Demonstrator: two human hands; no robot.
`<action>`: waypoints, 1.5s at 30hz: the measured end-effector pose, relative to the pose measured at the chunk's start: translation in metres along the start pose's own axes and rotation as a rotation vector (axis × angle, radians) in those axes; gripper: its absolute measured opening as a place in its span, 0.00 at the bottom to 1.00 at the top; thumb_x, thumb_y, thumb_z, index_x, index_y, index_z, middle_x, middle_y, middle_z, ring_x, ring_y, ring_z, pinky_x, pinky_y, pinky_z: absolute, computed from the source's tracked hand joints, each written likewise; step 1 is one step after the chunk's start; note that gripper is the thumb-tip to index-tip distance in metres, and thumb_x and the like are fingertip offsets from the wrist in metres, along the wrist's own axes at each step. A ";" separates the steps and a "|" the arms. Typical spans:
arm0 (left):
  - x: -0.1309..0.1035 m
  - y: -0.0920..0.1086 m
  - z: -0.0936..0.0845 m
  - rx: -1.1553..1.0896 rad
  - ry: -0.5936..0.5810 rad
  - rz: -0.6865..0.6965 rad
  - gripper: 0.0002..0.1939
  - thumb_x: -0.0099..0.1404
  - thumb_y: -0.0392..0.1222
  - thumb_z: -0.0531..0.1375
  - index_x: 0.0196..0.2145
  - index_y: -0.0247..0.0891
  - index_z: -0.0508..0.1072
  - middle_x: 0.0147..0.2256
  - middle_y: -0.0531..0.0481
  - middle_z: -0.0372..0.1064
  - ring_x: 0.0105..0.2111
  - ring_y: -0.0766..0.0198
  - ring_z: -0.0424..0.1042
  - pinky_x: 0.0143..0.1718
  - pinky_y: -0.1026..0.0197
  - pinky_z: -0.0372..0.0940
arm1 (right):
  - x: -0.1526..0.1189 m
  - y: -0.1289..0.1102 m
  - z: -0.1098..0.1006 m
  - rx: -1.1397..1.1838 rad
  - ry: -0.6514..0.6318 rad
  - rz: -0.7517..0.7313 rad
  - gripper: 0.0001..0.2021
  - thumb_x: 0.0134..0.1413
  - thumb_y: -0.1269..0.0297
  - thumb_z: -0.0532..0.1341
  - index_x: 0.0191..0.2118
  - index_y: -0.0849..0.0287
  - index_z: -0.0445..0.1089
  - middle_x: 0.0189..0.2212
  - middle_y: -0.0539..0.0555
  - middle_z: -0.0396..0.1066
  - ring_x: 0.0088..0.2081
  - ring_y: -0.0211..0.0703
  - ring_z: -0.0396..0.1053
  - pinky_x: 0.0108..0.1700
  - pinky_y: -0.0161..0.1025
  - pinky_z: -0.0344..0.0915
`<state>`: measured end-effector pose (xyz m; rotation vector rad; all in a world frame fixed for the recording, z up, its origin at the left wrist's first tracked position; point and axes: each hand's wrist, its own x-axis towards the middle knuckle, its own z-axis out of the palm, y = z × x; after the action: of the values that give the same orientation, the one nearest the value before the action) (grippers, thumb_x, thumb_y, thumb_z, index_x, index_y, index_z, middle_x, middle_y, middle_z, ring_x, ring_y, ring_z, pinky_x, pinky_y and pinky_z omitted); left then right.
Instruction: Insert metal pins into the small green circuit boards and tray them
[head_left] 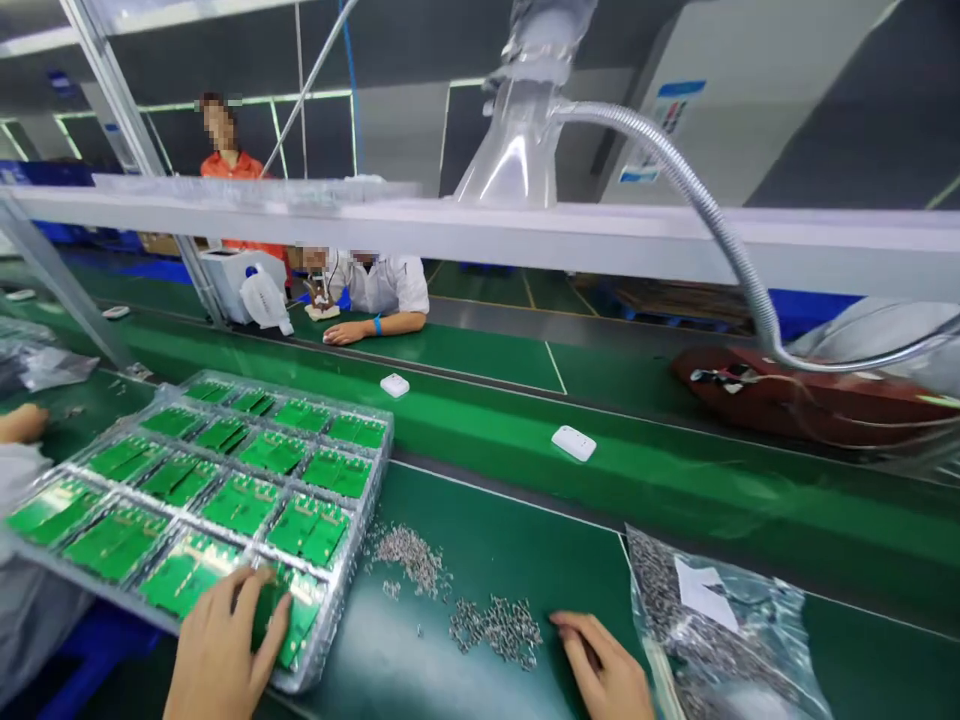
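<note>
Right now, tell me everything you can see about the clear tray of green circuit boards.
The tray is clear, glossy moulded plastic, split into a grid of shallow pockets, each holding green circuit boards lying flat. It rests on the green bench at the left, running away from the camera at an angle. The left hand lies flat on its near corner, covering a board there. Loose small metal parts lie just beside its right edge. Its left end runs out of view.
</note>
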<state>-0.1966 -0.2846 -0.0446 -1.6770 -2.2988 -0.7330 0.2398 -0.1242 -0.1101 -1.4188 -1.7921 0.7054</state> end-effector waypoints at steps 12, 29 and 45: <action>0.035 0.062 -0.037 0.154 -0.453 -0.307 0.27 0.59 0.59 0.60 0.48 0.35 0.73 0.40 0.37 0.73 0.40 0.42 0.74 0.40 0.49 0.68 | 0.060 0.010 0.027 0.210 0.040 0.008 0.17 0.59 0.56 0.56 0.37 0.60 0.79 0.31 0.59 0.80 0.29 0.48 0.75 0.33 0.40 0.69; 0.036 0.057 -0.047 0.096 -0.313 -0.277 0.28 0.70 0.54 0.49 0.57 0.32 0.69 0.43 0.33 0.77 0.45 0.40 0.76 0.47 0.47 0.67 | 0.072 -0.007 0.032 0.230 -0.052 -0.072 0.18 0.60 0.57 0.53 0.36 0.60 0.78 0.34 0.60 0.80 0.33 0.50 0.75 0.39 0.43 0.69; 0.051 0.067 -0.047 0.101 -0.618 -0.339 0.24 0.62 0.60 0.57 0.46 0.42 0.60 0.25 0.55 0.63 0.28 0.52 0.70 0.30 0.57 0.58 | 0.072 -0.004 0.026 0.280 -0.130 -0.011 0.16 0.61 0.59 0.54 0.38 0.58 0.79 0.35 0.57 0.79 0.34 0.48 0.74 0.39 0.42 0.68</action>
<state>-0.1575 -0.2499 0.0362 -1.6519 -3.0251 -0.1365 0.2076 -0.0547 -0.1075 -1.1993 -1.7178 1.0197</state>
